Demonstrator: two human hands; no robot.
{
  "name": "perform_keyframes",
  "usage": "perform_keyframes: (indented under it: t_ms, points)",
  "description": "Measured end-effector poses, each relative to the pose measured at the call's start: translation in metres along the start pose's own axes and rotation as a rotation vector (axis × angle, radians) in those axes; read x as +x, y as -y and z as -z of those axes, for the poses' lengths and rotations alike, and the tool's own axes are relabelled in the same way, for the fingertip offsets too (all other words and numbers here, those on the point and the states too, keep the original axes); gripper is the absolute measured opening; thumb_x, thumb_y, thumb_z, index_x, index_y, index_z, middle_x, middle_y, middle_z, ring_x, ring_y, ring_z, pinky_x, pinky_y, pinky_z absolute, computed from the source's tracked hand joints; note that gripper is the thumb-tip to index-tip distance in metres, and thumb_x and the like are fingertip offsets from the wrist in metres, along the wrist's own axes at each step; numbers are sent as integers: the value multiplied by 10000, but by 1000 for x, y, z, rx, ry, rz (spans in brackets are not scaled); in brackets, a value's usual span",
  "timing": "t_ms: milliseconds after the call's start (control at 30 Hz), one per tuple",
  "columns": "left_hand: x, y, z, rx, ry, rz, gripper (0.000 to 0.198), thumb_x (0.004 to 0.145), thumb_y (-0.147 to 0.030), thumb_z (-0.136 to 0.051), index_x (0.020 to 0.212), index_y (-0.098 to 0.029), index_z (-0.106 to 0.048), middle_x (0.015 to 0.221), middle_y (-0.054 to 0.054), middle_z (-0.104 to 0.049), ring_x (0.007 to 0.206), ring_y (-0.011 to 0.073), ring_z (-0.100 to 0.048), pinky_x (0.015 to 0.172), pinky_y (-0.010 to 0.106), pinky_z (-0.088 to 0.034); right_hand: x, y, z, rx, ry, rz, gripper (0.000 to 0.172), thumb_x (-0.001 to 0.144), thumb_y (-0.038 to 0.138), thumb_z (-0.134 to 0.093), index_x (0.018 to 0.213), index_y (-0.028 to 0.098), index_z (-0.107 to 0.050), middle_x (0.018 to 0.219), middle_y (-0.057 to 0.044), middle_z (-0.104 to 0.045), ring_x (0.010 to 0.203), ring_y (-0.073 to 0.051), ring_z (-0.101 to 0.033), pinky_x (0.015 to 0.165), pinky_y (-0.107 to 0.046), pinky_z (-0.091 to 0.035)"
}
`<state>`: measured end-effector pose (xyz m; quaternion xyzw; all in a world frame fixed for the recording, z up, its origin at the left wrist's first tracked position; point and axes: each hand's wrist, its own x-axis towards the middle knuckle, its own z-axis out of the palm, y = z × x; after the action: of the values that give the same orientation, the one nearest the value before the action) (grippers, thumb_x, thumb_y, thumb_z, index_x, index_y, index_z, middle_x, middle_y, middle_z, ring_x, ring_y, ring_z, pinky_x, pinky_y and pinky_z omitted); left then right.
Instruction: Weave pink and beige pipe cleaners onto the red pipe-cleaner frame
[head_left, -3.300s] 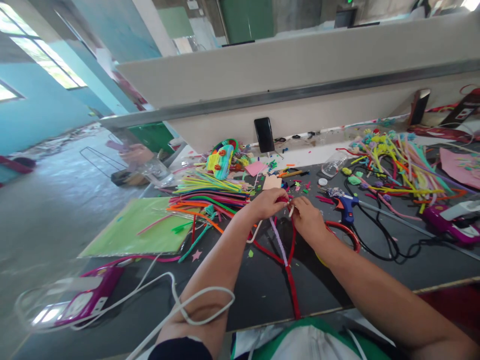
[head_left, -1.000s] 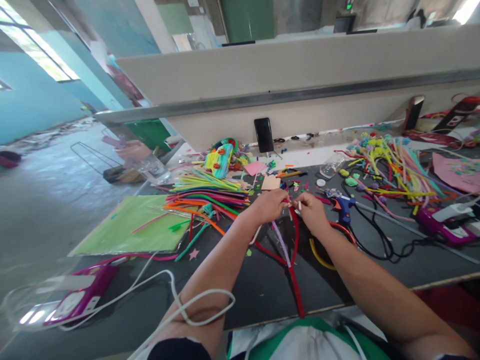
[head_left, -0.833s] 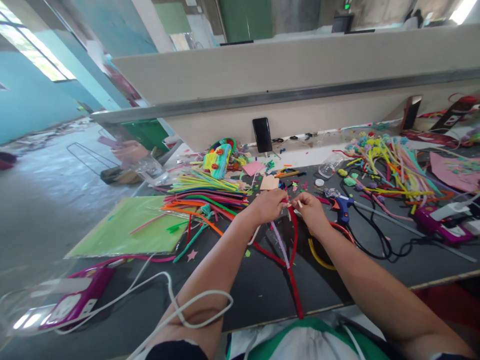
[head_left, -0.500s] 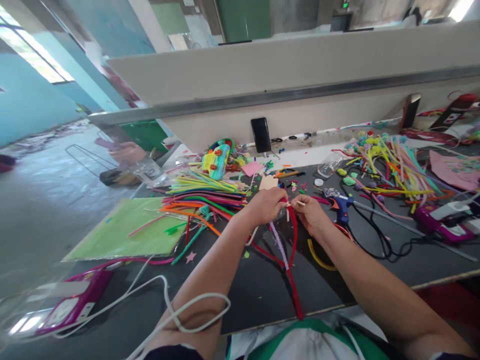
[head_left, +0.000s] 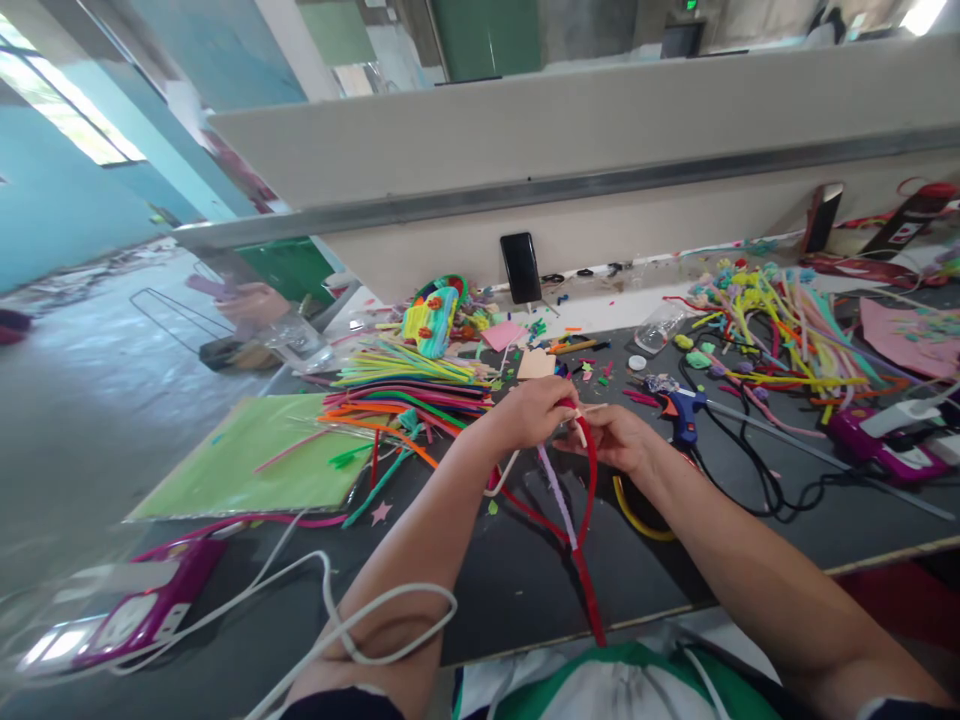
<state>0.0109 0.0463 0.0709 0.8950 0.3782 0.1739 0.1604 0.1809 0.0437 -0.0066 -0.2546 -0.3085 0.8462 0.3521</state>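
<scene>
My left hand is closed in a pinch on the upper end of a red pipe cleaner. From there the red piece forms a long loop, and its twisted tail runs down to the table's front edge. A lavender pipe cleaner runs inside the loop to the twist. At the pinched top, a pale cream pipe cleaner crosses the red one, its short ends sticking out. My right hand is closed around this crossing from the right, its fingertips partly behind the red strand.
Bundled pipe cleaners lie at left beside a green sheet pack. A blue glue gun with black cord lies right of my hands. A phone leans on the partition. A white cable loops over my left forearm.
My right hand has turned and slid its fingers lower, behind the red strand. The cream end now points down beside the red loop. My left hand keeps its pinch.
</scene>
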Motion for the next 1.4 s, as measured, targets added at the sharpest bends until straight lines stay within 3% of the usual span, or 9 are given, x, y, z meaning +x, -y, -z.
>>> perform_keyframes:
  t_ms: [133, 233, 333, 433, 567, 933, 1167, 1267, 1400]
  points:
    - [0, 4, 3, -55, 23, 60, 99, 810, -222, -526, 831, -165, -604, 843, 36, -631, 807, 154, -561, 747, 261, -427, 1, 6, -2, -192, -75, 124, 162, 727, 272, -595, 851, 168, -576, 717, -31, -635, 653, -165, -599, 740, -388, -503]
    - [1, 8, 3, -51, 31, 98, 105, 801, -232, -542, 839, -164, -613, 842, 31, -637, 809, 155, -561, 751, 262, -424, -2, 13, -3, -486, -418, 622, 222, 727, 275, -593, 933, 201, -555, 892, -47, -641, 824, -184, -602, 794, -368, -474]
    - [1, 12, 2, -45, 37, 99, 127, 795, -234, -551, 884, -169, -615, 887, 33, -643, 842, 161, -565, 778, 269, -421, -12, 17, -5, -1033, -682, 1064, 214, 757, 248, -575, 965, 199, -588, 983, -74, -632, 970, -214, -549, 922, -402, -376]
    - [0, 14, 0, -56, 17, 86, 163, 793, -245, -557, 933, -174, -602, 919, 32, -639, 853, 163, -562, 780, 274, -421, -20, 14, -10, -1538, -600, 1052, 105, 804, 265, -563, 814, 198, -643, 847, -58, -660, 935, -230, -533, 948, -441, -280]
    - [0, 14, -1, -69, -7, 97, 143, 777, -226, -560, 906, -169, -586, 862, 22, -619, 793, 156, -543, 732, 268, -414, -20, 5, -16, -1749, -535, 936, 207, 860, 301, -526, 763, 196, -676, 826, -55, -682, 922, -222, -528, 927, -442, -240]
    - [1, 15, -2, -153, -40, 55, 136, 750, -165, -548, 883, -157, -574, 816, 11, -584, 755, 141, -521, 708, 257, -407, 0, -2, -3, -1092, -444, 547, 198, 737, 361, -602, 709, 173, -656, 689, -13, -617, 657, -149, -523, 634, -275, -383]
    - [4, 13, -10, -217, -116, -5, 351, 829, -159, -460, 1176, -156, -510, 944, 57, -585, 848, 161, -553, 793, 297, -445, -7, 7, -7, -785, -254, 357, 231, 688, 381, -655, 731, 156, -628, 602, 28, -582, 537, -100, -475, 543, -234, -345]
    - [3, 9, -6, -225, -212, -65, 388, 836, -151, -464, 1223, -158, -491, 1099, 113, -567, 925, 177, -559, 842, 320, -457, -7, 9, -5, -696, -267, 367, 234, 665, 379, -691, 672, 154, -625, 545, 40, -557, 488, -84, -446, 520, -230, -330]
    - [-2, 2, 18, -226, -512, -71, 437, 797, -164, -558, 1230, -189, -502, 1222, 125, -526, 973, 185, -564, 939, 374, -427, -4, 16, 5, -408, -390, 476, 205, 637, 341, -728, 645, 151, -652, 548, 16, -607, 491, -96, -492, 543, -245, -374]
